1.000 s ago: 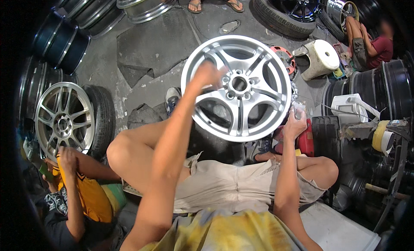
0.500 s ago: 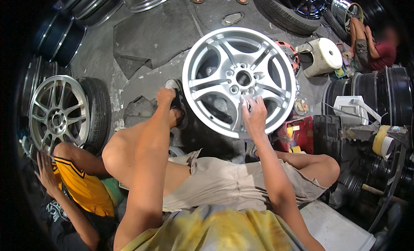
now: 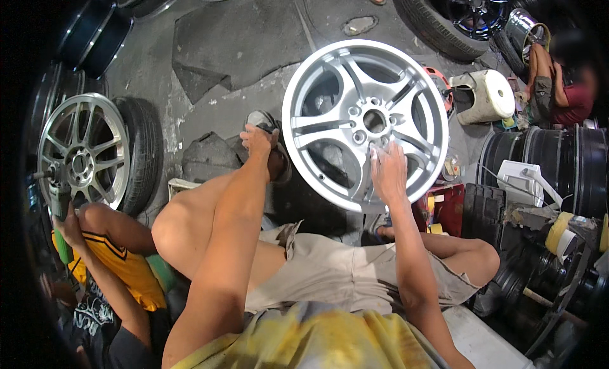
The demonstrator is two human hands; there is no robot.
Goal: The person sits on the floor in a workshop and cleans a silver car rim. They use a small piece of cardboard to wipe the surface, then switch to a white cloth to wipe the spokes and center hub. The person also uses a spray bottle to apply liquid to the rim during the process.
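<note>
A silver alloy wheel point(image 3: 298, 126) with paired spokes and several bolt holes round its hub lies face up before me. My right hand point(image 3: 389, 172) is on its near spoke, just below the hub. Its fingers are bent together with pale dust on them, and their tips hide whatever they may hold. My left hand point(image 3: 259, 142) is closed, left of the wheel and beside my shoe point(image 3: 261, 119). It appears apart from the rim, and I cannot see inside its curled fingers.
At left, a co-worker's hand point(image 3: 68, 228) holds a green and grey power tool point(image 3: 61, 204) by another multi-spoke wheel point(image 3: 114, 142) and a tyre point(image 3: 141, 156). A white stool point(image 3: 485, 97) and red box point(image 3: 449, 203) stand right. Another person point(image 3: 561, 93) sits far right, near stacked rims point(image 3: 555, 156).
The view has shifted, so the wheel sits further right in the picture. My right hand remains on the near spoke. The co-worker's power tool has come into sight at the left.
</note>
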